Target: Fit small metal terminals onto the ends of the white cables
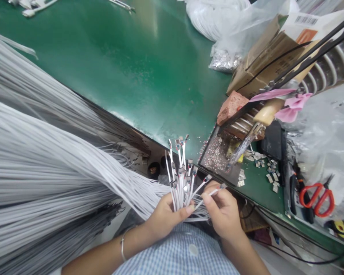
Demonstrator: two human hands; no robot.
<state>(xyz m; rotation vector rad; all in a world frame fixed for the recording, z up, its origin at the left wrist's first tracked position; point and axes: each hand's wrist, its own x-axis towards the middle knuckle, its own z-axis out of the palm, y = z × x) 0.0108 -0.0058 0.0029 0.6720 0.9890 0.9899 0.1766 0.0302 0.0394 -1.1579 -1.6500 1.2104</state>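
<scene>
My left hand is closed around a bunch of white cables, whose upright ends carry small metal connectors with bits of red and blue wire. Beside it, my right hand pinches a single white cable near its connector end, which points up and to the right. The cables run from the bunch over my lap, and a thick sheaf of them spreads away to the left. A soldering iron with a pale handle rests to the right, above a tray of solder bits.
The green table stretches ahead, its edge just beyond my hands. Loose metal connectors lie near red-handled scissors on the right. A brick piece, a cardboard box and plastic bags stand farther back.
</scene>
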